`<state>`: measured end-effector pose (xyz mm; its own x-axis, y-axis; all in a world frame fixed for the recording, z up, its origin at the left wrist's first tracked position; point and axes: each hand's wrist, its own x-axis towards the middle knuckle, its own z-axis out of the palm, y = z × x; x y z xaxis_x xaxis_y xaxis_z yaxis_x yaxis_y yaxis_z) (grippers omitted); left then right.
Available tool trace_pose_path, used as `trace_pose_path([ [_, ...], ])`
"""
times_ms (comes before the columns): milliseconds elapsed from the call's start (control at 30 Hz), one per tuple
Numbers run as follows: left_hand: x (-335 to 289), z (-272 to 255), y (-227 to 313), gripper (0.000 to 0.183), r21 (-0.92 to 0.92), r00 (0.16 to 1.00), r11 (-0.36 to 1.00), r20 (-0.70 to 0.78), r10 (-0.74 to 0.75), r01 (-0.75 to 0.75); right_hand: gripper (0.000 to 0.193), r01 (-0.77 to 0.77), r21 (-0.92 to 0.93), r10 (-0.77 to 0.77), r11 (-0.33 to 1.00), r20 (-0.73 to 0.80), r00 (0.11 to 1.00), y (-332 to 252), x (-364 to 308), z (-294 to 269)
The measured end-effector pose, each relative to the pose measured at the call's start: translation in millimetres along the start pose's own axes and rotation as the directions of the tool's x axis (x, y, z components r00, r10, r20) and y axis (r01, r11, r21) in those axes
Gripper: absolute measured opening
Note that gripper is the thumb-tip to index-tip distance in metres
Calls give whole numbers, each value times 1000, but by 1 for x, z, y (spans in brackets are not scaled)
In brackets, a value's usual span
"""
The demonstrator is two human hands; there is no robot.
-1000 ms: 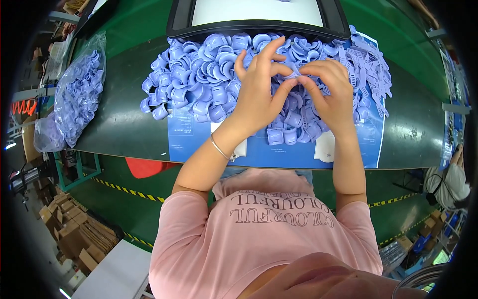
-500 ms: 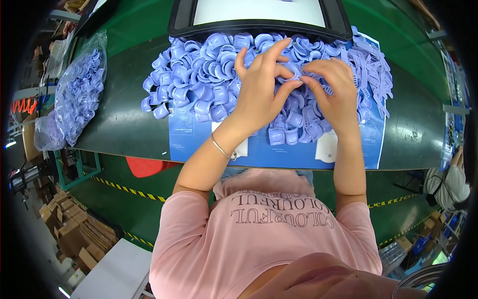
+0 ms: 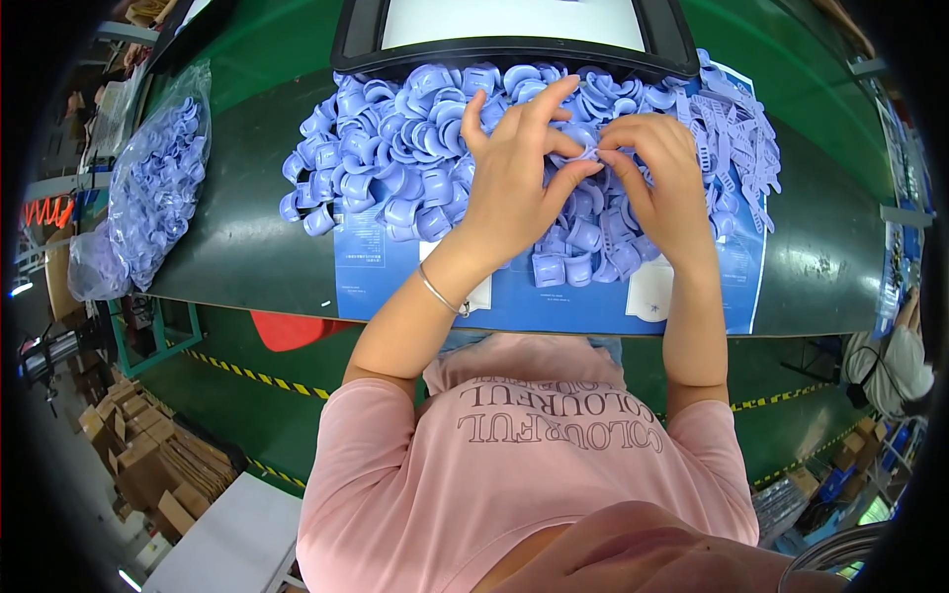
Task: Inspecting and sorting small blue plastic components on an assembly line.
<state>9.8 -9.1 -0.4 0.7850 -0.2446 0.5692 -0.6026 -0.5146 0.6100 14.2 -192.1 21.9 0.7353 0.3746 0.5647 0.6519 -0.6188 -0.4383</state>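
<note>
My left hand (image 3: 509, 183) and my right hand (image 3: 670, 188) meet above a heap of lavender curved plastic pieces (image 3: 420, 133). Thumb and index finger of each are pinched together on a small lavender plastic piece (image 3: 590, 153), mostly hidden by the fingertips. The other left fingers fan upward, while the right ones curl over. Beside my right hand lies a pile of slotted lavender plastic straps (image 3: 736, 143). Under both piles a blue printed sheet (image 3: 554, 311) covers part of the dark table (image 3: 257, 232).
A black-rimmed tray (image 3: 514, 47) with a white inside stands behind the heap. At the left table edge lies a clear plastic bag (image 3: 163, 188) full of similar lavender pieces. A red seat (image 3: 287, 331) shows below the front edge; flattened cardboard boxes (image 3: 158, 450) are stacked lower left.
The right thumb has drawn slightly away from the left fingertips, and a bit more of the lavender piece shows between them. Otherwise the hands stay in place.
</note>
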Motion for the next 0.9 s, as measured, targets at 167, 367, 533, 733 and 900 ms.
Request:
trace_pose_path([
  [167,0,1,0,63,13,998,998,-6,65,-65,9,20,-75,-21,997,-12,1000,-4,0,3],
  [367,-2,2,1,64,-45,994,994,28,105,-104,10,-36,3,36,999,5,999,-2,-3,-2],
  [533,-3,5,0,70,-376,995,921,34,-99,104,12,-222,280,191,934,134,972,5,-5,-3],
  [733,1,5,-3,64,-480,987,865,2,-163,145,11,-183,226,169,957,82,982,0,-5,-3],
  [900,0,1,-4,60,-307,995,947,16,-96,97,13,-343,404,307,848,152,939,-2,-6,0],
])
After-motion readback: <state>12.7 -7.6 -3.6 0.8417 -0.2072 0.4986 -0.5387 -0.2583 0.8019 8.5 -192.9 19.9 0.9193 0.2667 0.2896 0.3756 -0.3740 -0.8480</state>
